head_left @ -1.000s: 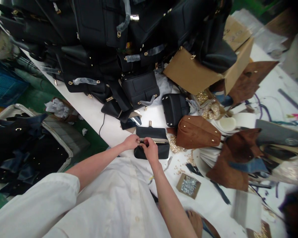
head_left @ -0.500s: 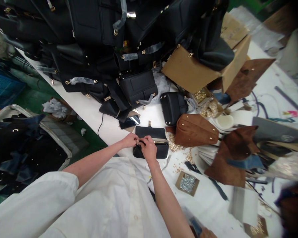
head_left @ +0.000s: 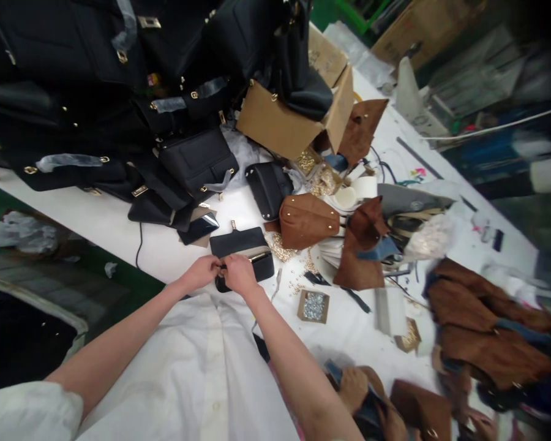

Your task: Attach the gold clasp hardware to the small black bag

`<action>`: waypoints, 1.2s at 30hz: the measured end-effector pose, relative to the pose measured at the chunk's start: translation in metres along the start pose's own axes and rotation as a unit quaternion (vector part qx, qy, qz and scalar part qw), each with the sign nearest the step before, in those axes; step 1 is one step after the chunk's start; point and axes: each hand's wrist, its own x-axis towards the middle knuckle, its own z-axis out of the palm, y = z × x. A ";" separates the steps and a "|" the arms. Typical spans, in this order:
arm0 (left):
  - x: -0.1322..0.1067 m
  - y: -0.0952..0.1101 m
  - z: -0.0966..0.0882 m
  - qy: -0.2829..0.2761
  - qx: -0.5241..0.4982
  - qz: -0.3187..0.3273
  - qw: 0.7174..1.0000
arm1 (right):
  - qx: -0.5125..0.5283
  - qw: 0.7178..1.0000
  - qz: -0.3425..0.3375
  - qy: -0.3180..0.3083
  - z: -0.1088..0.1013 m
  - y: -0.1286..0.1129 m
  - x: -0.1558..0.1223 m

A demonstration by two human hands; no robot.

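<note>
A small black handbag (head_left: 262, 267) lies on the white table in front of me, its flap (head_left: 239, 241) folded back and a gold clasp (head_left: 233, 225) on the flap's edge. Along its opening runs a zip with a gold-coloured edge. My left hand (head_left: 202, 272) is closed in a pinch at the left end of the opening. Close beside it, my right hand (head_left: 239, 274) is bent over the same end, fingers closed on the bag. The fingers hide the exact bit between them. Left of the flap, a phone (head_left: 199, 228) rests on a brown piece.
Black handbags (head_left: 197, 160) are piled behind. To the right are a brown suede bag (head_left: 308, 222), loose gold studs (head_left: 281, 246) and a small box of silver bits (head_left: 313, 306). Another person's hands (head_left: 353, 389) work at the lower right. A bin (head_left: 27, 331) stands at left.
The view has swung to the right, so the table's things appear further left and another person's hands and brown bags show at lower right. Both my hands stay at the bag's left end.
</note>
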 end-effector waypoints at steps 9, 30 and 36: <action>-0.004 0.009 -0.029 0.115 -0.037 -0.046 0.992 | 0.057 0.998 -0.017 0.008 -0.003 0.009 -0.020; -0.041 -0.021 -0.011 0.056 -0.108 -0.086 0.989 | 0.076 0.985 -0.098 0.120 0.046 -0.032 -0.010; -0.037 -0.021 -0.009 0.079 -0.139 -0.086 0.983 | 0.085 0.983 -0.094 0.131 0.039 -0.031 -0.003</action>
